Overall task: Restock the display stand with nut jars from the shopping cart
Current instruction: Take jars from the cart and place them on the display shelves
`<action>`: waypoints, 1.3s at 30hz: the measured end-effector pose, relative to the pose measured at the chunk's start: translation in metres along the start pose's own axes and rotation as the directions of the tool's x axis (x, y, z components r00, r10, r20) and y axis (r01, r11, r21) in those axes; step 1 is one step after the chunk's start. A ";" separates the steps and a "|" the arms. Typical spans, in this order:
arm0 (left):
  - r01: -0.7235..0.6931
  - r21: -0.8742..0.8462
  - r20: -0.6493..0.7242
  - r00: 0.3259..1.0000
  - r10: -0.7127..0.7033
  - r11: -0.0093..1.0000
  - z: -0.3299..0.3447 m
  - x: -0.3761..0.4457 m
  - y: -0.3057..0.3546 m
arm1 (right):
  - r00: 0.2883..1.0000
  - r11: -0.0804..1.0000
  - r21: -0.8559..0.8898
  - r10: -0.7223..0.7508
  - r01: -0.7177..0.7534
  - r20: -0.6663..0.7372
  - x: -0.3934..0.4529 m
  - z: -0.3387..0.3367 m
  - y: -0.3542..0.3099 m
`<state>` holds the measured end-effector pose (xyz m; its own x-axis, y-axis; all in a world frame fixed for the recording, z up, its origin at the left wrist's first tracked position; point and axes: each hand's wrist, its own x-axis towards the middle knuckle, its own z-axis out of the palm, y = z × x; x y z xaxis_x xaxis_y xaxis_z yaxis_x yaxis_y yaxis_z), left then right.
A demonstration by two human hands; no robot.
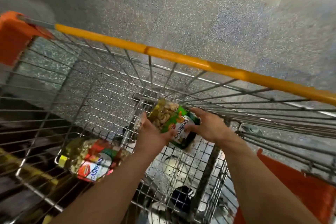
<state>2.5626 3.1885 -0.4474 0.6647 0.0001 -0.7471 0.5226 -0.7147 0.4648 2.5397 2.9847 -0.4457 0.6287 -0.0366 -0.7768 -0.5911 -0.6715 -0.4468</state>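
- The green jar [173,123], labelled cashews, lies tilted inside the cart [101,85], near its far right corner at about 3 o'clock from the basket's middle; nuts show through its clear upper part.
- The left hand [151,133] grips the jar's left side, thumb curled onto the label, fingers hidden behind it.
- The right hand [207,126] holds the jar's right side, thumb on the label's lower edge and fingers stretched along the far side.
- Both hands are closed on the jar from opposite sides; whether it rests on the wire floor I cannot tell.
- A red jar [91,160], also labelled cashews, lies on its side at 8 o'clock from the green one, well apart, against the cart's left wall.
- A yellow rail [181,58] tops the cart's far side, with orange corners [14,36].
- Speckled grey floor [181,5] lies beyond.
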 end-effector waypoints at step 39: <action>-0.503 -0.142 -0.258 0.851 0.458 0.853 -0.203 -0.352 0.023 | 0.912 0.758 0.508 -0.311 0.408 -0.269 -0.332 0.020 -0.153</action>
<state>2.4487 3.3141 -0.0773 0.9426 -0.1470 -0.2999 0.1876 -0.5099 0.8395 2.4110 3.1147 -0.1285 0.8926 -0.0234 -0.4502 -0.4484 -0.1481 -0.8815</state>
